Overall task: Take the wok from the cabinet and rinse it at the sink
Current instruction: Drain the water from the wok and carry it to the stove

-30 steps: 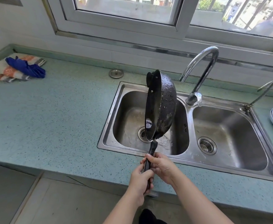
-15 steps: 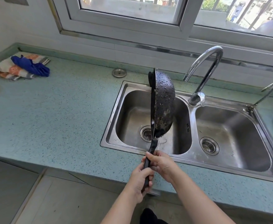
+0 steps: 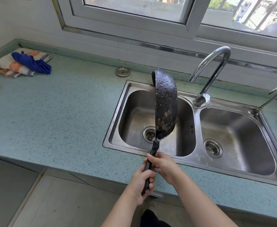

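In the head view, you are holding the black, round-bottomed metal wok (image 3: 166, 104) up on its edge above the left basin of the stainless steel double sink (image 3: 198, 162). Its droplet-covered underside is facing right, toward the curved chrome faucet (image 3: 211, 71), and its open mouth is facing left. The long axis is running from the wok's far rim straight back along the slim black handle (image 3: 154, 149) toward your body, so the pan is lying directly ahead of and above both hands. Your right hand (image 3: 163, 166) is gripping higher on the handle, nearer the bowl, while your left hand (image 3: 140, 182) is gripping the tail end, closer to you and out over the front edge of the speckled blue-green table (image 3: 60, 112). The fingers (image 3: 150, 180) of both hands are curling tightly round the handle, none of them spread. No water is showing at the spout, and the wet skin suggests the rinse is mostly done and you are draining it. Any turning of the wok will be pivoting about that handle line, with the round steel drain (image 3: 148, 133) sitting just below the lower rim.
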Tool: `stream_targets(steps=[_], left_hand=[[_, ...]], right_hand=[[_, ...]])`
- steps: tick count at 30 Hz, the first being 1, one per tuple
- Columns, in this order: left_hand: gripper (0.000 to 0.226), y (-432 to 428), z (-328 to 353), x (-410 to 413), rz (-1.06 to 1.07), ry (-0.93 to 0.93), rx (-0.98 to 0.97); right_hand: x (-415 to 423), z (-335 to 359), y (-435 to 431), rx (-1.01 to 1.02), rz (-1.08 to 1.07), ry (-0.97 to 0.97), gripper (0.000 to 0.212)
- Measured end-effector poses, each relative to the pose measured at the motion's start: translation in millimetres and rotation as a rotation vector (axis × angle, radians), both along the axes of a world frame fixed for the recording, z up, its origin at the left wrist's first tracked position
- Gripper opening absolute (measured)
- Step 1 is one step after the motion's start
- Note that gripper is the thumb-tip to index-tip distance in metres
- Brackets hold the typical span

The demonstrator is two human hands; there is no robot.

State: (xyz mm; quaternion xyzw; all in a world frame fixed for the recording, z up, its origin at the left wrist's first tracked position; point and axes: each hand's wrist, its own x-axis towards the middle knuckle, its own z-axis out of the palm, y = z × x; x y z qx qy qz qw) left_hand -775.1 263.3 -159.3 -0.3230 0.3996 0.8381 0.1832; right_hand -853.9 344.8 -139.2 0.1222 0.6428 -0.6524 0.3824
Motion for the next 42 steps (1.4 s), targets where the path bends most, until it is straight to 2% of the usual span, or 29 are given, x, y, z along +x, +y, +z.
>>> stream_targets(steps=[42], left_hand=[[0.019, -4.5, 0.8, -0.7, 0.032, -0.033, 0.23]], right_hand=[[-4.8, -4.7, -2.9, 0.202, 0.077, 0.123, 0.025]])
